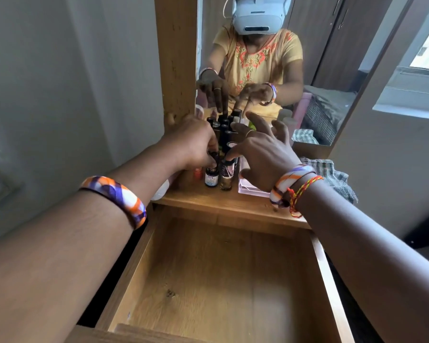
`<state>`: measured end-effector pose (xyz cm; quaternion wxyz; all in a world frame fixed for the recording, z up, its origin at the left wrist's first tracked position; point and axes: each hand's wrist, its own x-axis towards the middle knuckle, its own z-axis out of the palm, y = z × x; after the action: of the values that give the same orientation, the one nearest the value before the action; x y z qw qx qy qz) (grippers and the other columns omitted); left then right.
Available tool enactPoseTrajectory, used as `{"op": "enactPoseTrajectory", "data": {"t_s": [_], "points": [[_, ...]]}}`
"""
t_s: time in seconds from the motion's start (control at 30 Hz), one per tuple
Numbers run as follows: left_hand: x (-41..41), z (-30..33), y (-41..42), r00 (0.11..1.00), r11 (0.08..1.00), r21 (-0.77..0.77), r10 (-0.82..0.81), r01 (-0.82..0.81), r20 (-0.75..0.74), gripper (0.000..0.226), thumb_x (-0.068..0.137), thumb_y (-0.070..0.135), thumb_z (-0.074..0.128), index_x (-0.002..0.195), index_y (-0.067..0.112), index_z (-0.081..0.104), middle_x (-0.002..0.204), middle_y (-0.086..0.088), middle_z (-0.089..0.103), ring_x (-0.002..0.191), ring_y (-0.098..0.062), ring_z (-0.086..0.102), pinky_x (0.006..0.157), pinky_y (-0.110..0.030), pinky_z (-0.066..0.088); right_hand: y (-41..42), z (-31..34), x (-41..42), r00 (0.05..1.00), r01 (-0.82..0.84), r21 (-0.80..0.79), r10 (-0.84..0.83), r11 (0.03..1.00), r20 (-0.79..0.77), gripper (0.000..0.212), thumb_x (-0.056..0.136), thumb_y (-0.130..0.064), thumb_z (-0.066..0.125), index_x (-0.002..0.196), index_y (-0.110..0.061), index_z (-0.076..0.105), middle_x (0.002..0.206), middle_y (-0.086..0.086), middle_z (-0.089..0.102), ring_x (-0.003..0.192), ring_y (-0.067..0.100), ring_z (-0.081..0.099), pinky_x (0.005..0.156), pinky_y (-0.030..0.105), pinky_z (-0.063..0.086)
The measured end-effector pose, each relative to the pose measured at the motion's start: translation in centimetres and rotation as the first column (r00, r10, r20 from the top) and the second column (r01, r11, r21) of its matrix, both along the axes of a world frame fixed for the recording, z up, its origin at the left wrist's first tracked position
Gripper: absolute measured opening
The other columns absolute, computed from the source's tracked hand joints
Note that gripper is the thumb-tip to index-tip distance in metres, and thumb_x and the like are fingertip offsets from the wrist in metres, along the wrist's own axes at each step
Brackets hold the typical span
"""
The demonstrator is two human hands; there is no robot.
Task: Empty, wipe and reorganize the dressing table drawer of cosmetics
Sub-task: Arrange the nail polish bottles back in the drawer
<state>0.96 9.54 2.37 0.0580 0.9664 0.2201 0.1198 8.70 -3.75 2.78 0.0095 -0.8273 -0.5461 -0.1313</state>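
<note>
**Hands at bottle cluster, drawer pulled out below**

Open wooden drawer [223, 276] at 6 o'clock, bare light-brown board floor with a dark knot mark. At 12 o'clock, on wooden dressing table top [223, 206], tight cluster of small dark glass cosmetic bottles [224, 134] with black caps. Left hand [196, 142] at 11 o'clock of cluster, fingers curled, pinching cap of small dark bottle with blue-white label [211, 178] reading "HIVE" or similar, rest blurred. Right hand [263, 154] at 1 o'clock, fingers spread and straight, holding nothing, index tip touching dark bottle with gold base [227, 175]. Clear pink-tinted plastic tray [250, 189] under right palm. Grey checked woven cloth [332, 174] at 3 o'clock. Wood-framed mirror [307, 70] behind.
</note>
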Motion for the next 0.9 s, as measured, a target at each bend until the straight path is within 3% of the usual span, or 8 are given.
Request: {"op": "enactPoseTrajectory", "data": {"t_s": [0.17, 0.3, 0.47, 0.6, 0.7, 0.77, 0.83, 0.9], "points": [[-0.3, 0.1, -0.7, 1.000, 0.999, 0.048, 0.010, -0.011, 0.023, 0.021, 0.079, 0.028, 0.070, 0.100, 0.024, 0.071, 0.122, 0.003, 0.060, 0.132, -0.020, 0.037, 0.112, -0.048, 0.018, -0.2, -1.0, -0.2, 1.000, 0.013, 0.017, -0.013, 1.000, 0.016, 0.038, 0.081, -0.032, 0.066, 0.119, -0.034, 0.061, 0.154, -0.007, 0.026, 0.147, 0.017, -0.008, 0.111, 0.056, 0.001], [-0.5, 0.3, -0.9, 0.999, 0.994, 0.100, 0.033, -0.032, -0.010, 0.019, 0.079, 0.033, 0.069, 0.098, 0.028, 0.071, 0.130, 0.008, 0.056, 0.136, -0.017, 0.029, 0.111, -0.049, 0.010, -0.5, -1.6, 0.1, 1.000, 0.008, 0.050, -0.007, 0.999, -0.020, 0.036, 0.083, -0.029, 0.065, 0.118, -0.035, 0.061, 0.150, -0.010, 0.036, 0.147, 0.011, 0.001, 0.112, 0.052, 0.002], [-0.8, 0.6, -1.1, 0.998, 0.991, 0.123, 0.055, -0.049, -0.043, 0.021, 0.079, 0.035, 0.069, 0.100, 0.029, 0.070, 0.133, 0.008, 0.054, 0.137, -0.016, 0.028, 0.112, -0.048, 0.009, -0.7, -1.7, 0.3, 0.998, 0.003, 0.076, 0.002, 0.997, -0.057, 0.043, 0.084, -0.028, 0.064, 0.125, -0.037, 0.054, 0.149, -0.016, 0.034, 0.146, 0.009, 0.009, 0.112, 0.051, 0.006], [-1.4, 1.9, -0.9, 0.997, 0.992, 0.094, 0.077, -0.079, 0.028, 0.016, 0.079, 0.035, 0.070, 0.094, 0.028, 0.071, 0.125, 0.010, 0.058, 0.132, -0.017, 0.035, 0.107, -0.045, 0.013, -0.9, -1.0, 0.8, 0.993, 0.012, 0.202, 0.013, 0.979, -0.121, 0.043, 0.083, -0.028, 0.066, 0.125, -0.035, 0.056, 0.140, -0.016, 0.048, 0.138, 0.012, 0.032, 0.110, 0.047, 0.015], [-2.1, 3.5, -0.6, 0.987, 0.994, -0.023, 0.111, -0.109, 0.115, 0.018, 0.080, 0.034, 0.069, 0.098, 0.028, 0.070, 0.119, 0.009, 0.061, 0.125, -0.020, 0.044, 0.103, -0.040, 0.021, -0.7, -0.4, 1.1, 0.986, 0.051, 0.296, -0.002, 0.954, -0.165, 0.039, 0.084, -0.025, 0.064, 0.121, -0.035, 0.059, 0.129, -0.009, 0.060, 0.124, 0.019, 0.051, 0.108, 0.043, 0.025], [-2.6, 4.3, -0.3, 0.967, 0.973, -0.228, 0.096, -0.041, 0.235, 0.016, 0.081, 0.024, 0.069, 0.098, 0.023, 0.070, 0.110, 0.003, 0.066, 0.113, -0.019, 0.055, 0.104, -0.037, 0.033, -0.3, 0.1, 1.1, 0.981, 0.087, 0.323, -0.024, 0.942, -0.195, 0.037, 0.086, -0.024, 0.060, 0.121, -0.034, 0.060, 0.124, -0.004, 0.064, 0.120, 0.023, 0.054, 0.104, 0.040, 0.027], [-3.0, 4.6, -0.3, 0.930, 0.908, -0.414, 0.099, 0.061, 0.353, 0.018, 0.084, 0.009, 0.066, 0.102, 0.011, 0.069, 0.096, -0.003, 0.068, 0.089, -0.012, 0.062, 0.088, -0.026, 0.048, 0.2, 0.7, 0.8, 0.973, 0.091, 0.340, -0.011, 0.936, -0.230, 0.034, 0.087, -0.024, 0.057, 0.120, -0.033, 0.061, 0.122, 0.000, 0.065, 0.119, 0.027, 0.054, 0.105, 0.041, 0.028], [-3.3, 4.3, -0.2, 0.900, 0.841, -0.527, 0.134, 0.117, 0.414, 0.021, 0.086, -0.001, 0.059, 0.105, 0.004, 0.066, 0.084, -0.002, 0.064, 0.076, -0.006, 0.058, 0.071, -0.014, 0.046, 1.1, 1.3, 0.5, 0.969, 0.069, 0.333, 0.016, 0.940, -0.247, 0.033, 0.088, -0.025, 0.055, 0.120, -0.032, 0.061, 0.122, 0.001, 0.064, 0.119, 0.028, 0.053, 0.106, 0.042, 0.028]]}}
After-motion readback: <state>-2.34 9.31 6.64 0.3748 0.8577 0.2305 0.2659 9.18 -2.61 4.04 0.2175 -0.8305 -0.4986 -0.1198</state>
